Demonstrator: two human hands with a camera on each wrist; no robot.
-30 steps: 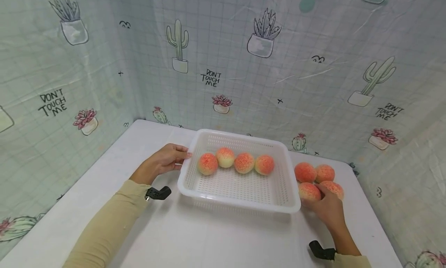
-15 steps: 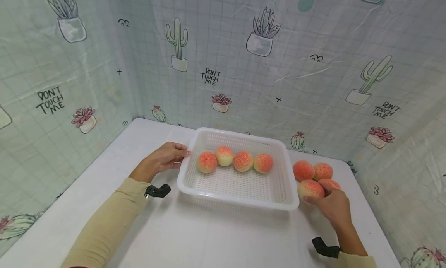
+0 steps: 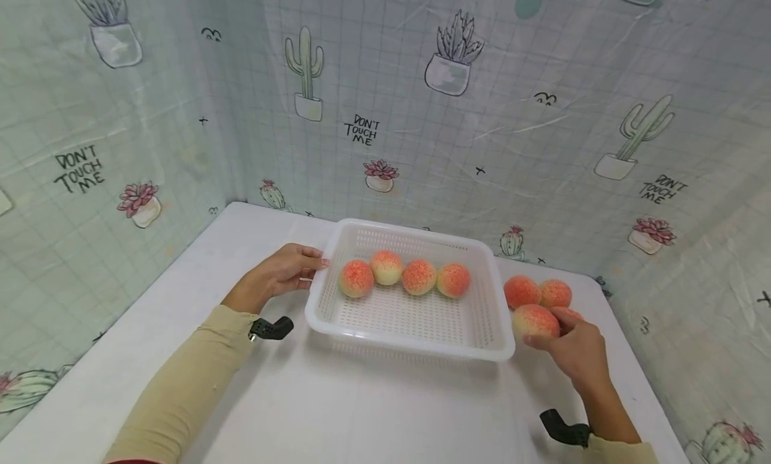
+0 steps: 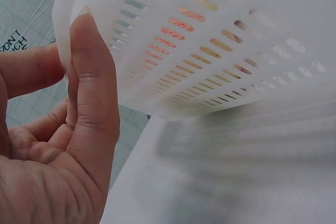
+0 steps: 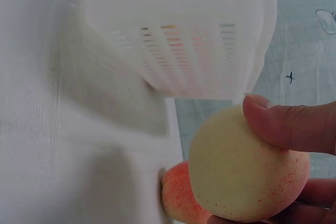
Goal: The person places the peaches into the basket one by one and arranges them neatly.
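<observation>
A white perforated plastic basket (image 3: 415,350) stands in the middle of the table, with several red-and-cream peaches (image 3: 419,277) in a row inside it. At its left side my left hand (image 3: 283,271) pinches the rim between thumb and fingers, as the left wrist view shows close up. Right of the basket, my right hand (image 3: 579,350) grips a peach (image 5: 239,166), thumb on one side and fingers on the other. In the head view this peach overlaps the loose peaches behind it. One of those, a peach (image 3: 568,313), is mostly hidden by the right hand.
Two more loose peaches (image 3: 522,292) lie on the white table (image 3: 361,417) just right of the basket. A cactus-print cloth (image 3: 409,102) surrounds the table at the back and sides. Black wrist mounts (image 3: 271,328) sit on both forearms.
My right hand has drawn the peach up off its place among the loose ones, with the hand shifted slightly right. The left hand keeps its hold on the basket rim.
</observation>
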